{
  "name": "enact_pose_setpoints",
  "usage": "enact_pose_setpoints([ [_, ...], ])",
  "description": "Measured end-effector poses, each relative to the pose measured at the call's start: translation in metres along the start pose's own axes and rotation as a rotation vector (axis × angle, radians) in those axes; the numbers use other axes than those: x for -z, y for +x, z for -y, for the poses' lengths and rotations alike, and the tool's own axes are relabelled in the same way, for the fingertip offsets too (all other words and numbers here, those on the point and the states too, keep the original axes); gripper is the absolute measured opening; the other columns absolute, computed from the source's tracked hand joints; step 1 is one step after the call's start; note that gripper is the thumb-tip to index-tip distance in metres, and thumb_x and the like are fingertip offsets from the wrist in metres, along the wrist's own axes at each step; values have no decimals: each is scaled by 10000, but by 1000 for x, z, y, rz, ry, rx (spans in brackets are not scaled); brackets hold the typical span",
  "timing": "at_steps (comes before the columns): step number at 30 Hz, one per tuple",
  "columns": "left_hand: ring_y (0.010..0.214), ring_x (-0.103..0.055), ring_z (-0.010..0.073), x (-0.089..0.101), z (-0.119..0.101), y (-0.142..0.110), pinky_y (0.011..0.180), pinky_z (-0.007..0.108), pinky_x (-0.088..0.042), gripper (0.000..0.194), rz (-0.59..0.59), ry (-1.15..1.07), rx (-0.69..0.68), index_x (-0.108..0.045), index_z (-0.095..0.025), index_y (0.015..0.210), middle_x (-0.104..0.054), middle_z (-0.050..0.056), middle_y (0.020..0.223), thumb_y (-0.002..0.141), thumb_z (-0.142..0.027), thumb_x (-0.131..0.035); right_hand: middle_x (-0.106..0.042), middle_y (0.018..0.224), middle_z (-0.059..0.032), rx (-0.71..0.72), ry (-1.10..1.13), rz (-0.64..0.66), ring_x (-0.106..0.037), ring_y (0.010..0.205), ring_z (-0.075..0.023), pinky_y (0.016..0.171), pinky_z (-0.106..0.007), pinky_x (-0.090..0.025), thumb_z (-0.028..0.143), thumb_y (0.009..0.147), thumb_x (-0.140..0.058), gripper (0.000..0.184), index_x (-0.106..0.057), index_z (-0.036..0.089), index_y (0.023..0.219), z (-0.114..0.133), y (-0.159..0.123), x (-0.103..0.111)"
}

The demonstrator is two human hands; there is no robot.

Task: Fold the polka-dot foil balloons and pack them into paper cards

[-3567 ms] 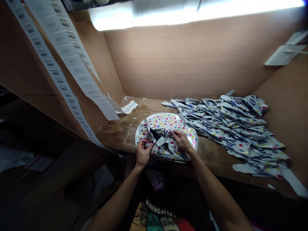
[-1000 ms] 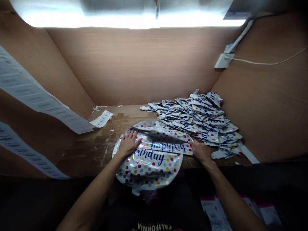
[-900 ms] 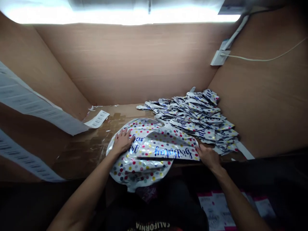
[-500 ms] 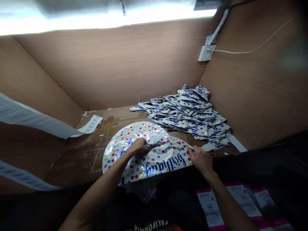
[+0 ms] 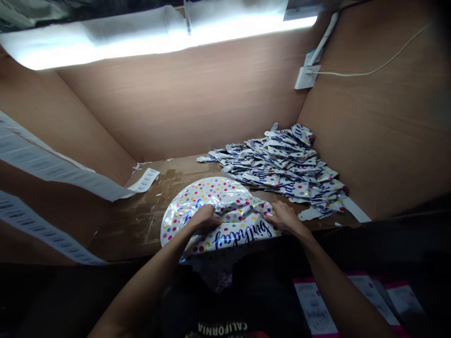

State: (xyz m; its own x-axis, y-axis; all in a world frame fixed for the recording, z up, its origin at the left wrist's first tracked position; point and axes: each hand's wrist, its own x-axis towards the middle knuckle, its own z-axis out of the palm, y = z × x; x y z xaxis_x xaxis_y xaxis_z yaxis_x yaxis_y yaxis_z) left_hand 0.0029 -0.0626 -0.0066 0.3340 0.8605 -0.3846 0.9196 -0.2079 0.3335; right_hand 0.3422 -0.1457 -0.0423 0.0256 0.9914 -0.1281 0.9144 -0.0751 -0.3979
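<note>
A flat white foil balloon with coloured dots and blue "birthday" lettering lies at the front of the cardboard-covered bench, its near side folded over and wrinkled. Closed fingers of my left hand pinch the foil near its middle. At the balloon's right side, my right hand grips the foil by the fold, its fingertips partly hidden. Just behind, a heap of folded foil balloons with the same dots and lettering lies against the right wall.
Strips of barcode labels hang at the left, one end curling onto the bench. A white socket with a thin cable is on the back right corner. Pink-edged packets lie below the bench at right. A lamp glows above.
My right hand has moved slightly inward, and the folded part of the balloon has bunched up and become more wrinkled. My left hand stays on the foil. The view has tilted slightly.
</note>
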Motion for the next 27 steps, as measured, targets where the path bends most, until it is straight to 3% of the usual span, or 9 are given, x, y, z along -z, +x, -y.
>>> enact_pose_setpoints([
  [2,854,-726,268,14,-1,-9,691,291,-515,211,-57,-69,-86,-720,-188,909,-767,61,880,763,-341,-726,-727,1096,-112,99,215,-49,-685,1034,-287,892,-367,-507,363,874,-631,269,-672,193,1078,-3,-2,7],
  [5,786,-678,198,45,3,-36,724,290,-524,139,-413,-130,-399,-667,-190,822,-730,39,847,902,-273,-590,-715,1085,-97,176,518,-261,-695,917,-254,815,-361,-552,389,917,-564,411,-561,203,1284,-7,-13,29],
  [7,811,-654,190,60,8,-58,785,321,-532,221,-660,-74,-664,-605,-196,740,-720,63,873,949,-228,-541,-693,1130,-132,227,495,-440,-683,963,-286,871,-419,-557,421,929,-574,514,-487,196,1383,-7,-27,46],
  [9,916,-659,201,61,15,-75,857,356,-533,220,-727,38,-884,-587,-206,756,-730,84,965,966,-182,-530,-639,1286,-181,341,324,-571,-626,1163,-354,1051,-511,-477,416,910,-636,572,-490,197,1417,-3,-41,55],
  [11,1009,-666,223,45,24,-84,889,394,-533,179,-685,128,-1021,-601,-215,814,-736,93,1037,974,-164,-539,-524,1486,-182,474,152,-624,-493,1372,-398,1186,-567,-338,355,904,-672,525,-551,221,1398,3,-52,49],
  [13,1060,-669,243,19,36,-86,901,424,-533,166,-625,160,-1055,-624,-218,877,-740,104,1089,992,-163,-518,-484,1561,-121,609,54,-550,-435,1452,-367,1228,-580,-279,255,941,-632,422,-611,272,1362,10,-58,29],
  [18,1093,-671,238,-42,64,-84,919,406,-530,273,-429,181,-953,-674,-206,1136,-722,126,1229,1041,-161,-422,-609,1470,-93,751,6,-293,-519,1415,-287,1206,-556,-354,124,965,-540,396,-691,276,1298,10,-69,-34],
  [24,1253,-587,286,-51,86,-87,1013,466,-457,349,-284,179,-894,-663,-281,1324,-682,105,1369,1014,-228,-512,-666,1404,-68,839,53,-249,-556,1378,-255,1167,-534,-379,59,948,-505,409,-709,253,1244,-6,-87,-57],
  [27,1162,-614,269,-46,85,-81,1005,427,-450,315,-174,15,-827,-735,-256,1197,-716,104,1298,988,-259,-499,-742,1250,-59,710,189,-302,-612,1275,-266,1124,-546,-374,106,955,-524,308,-737,243,1132,-13,-87,-57],
])
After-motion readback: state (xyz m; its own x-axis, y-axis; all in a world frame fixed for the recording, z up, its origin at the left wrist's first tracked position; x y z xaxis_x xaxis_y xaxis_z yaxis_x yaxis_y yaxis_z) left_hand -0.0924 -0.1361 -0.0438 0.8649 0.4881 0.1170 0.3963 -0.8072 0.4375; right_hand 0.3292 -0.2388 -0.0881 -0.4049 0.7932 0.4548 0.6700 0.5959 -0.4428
